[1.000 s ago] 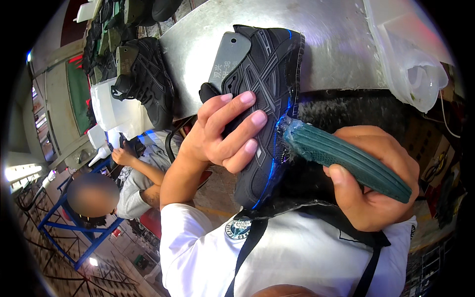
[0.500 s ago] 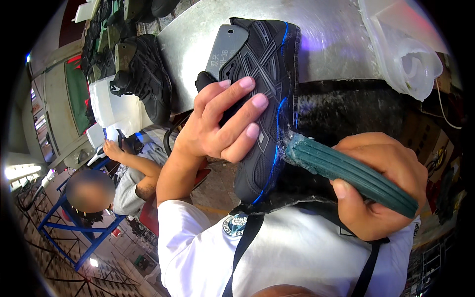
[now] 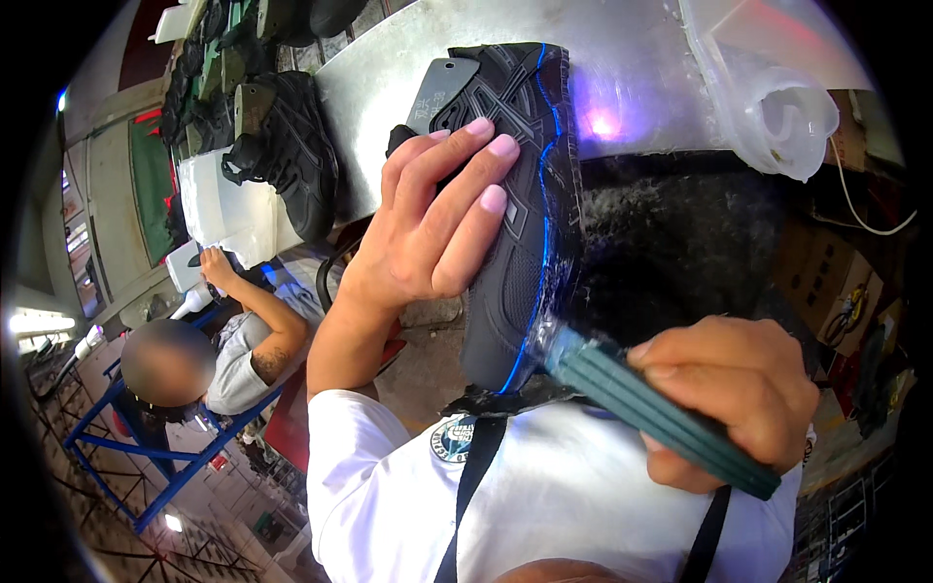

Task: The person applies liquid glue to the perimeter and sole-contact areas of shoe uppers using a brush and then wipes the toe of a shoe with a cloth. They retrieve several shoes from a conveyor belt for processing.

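Note:
A black shoe upper [image 3: 520, 243] on a grey last [image 3: 442, 92] lies lengthwise before me, its toe toward my body. A glowing blue line runs along its lower side edge. My left hand [image 3: 428, 214] lies over the upper with bent fingers pressing on its side, gripping it from the left. My right hand [image 3: 734, 394] is closed round a dark green, ribbed brush [image 3: 646, 408]. Its whitish, smeared tip touches the edge of the upper near the toe; whether bristles are there I cannot make out.
A metal tabletop [image 3: 641, 97] lies beyond the upper, with a translucent plastic container [image 3: 777, 126] at its right. More black shoes [image 3: 296, 155] stand at left. A co-worker's arm [image 3: 267, 316] reaches in there. A black, stained surface [image 3: 671, 243] lies right of the upper.
The brush has moved down along the upper's edge toward the toe, with my right hand lower and nearer my body. The upper has tilted slightly in my left hand's grip.

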A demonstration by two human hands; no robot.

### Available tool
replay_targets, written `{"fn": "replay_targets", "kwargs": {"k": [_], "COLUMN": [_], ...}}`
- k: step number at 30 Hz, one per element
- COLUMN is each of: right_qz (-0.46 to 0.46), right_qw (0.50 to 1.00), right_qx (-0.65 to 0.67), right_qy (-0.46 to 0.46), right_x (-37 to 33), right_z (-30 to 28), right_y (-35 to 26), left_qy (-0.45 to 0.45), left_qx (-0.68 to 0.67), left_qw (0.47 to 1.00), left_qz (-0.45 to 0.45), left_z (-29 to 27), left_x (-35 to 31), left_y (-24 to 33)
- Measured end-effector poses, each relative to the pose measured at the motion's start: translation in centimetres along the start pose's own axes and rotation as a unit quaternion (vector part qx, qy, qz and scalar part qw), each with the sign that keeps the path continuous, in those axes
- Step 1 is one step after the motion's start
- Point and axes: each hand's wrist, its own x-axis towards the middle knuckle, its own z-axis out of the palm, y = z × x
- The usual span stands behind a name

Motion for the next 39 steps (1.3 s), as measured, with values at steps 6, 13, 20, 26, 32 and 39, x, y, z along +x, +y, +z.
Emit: {"fn": "replay_targets", "kwargs": {"k": [6, 13, 20, 26, 32, 39], "right_qz": [0.227, 0.020, 0.072, 0.217, -0.015, -0.082], "right_qw": [0.921, 0.992, 0.945, 0.941, 0.982, 0.989], "right_qx": [0.316, 0.121, 0.311, 0.260, 0.137, 0.011], "right_qy": [0.019, 0.021, -0.079, -0.002, -0.128, -0.125], "right_x": [-0.5, 0.2, 3.0, 5.3, 5.9, 5.1], "right_z": [-1.5, 0.0, -3.5, -4.1, -4.8, -4.7], "right_y": [1.1, 4.1, 3.9, 3.8, 3.9, 2.1], "left_qy": [0.010, -0.011, -0.012, -0.016, -0.042, -0.048], "left_qx": [-0.003, -0.035, -0.052, -0.019, -0.010, -0.018], "left_qw": [0.999, 0.990, 0.987, 0.996, 0.995, 0.994], "left_qz": [-0.050, -0.140, -0.153, -0.091, -0.087, -0.095], "left_z": [-0.1, -0.6, -0.7, -0.7, -1.1, -1.2], "left_x": [1.0, 1.6, 1.4, 2.4, 2.7, 3.1], "left_y": [0.1, 0.9, 0.7, 0.3, 0.4, 0.2]}}
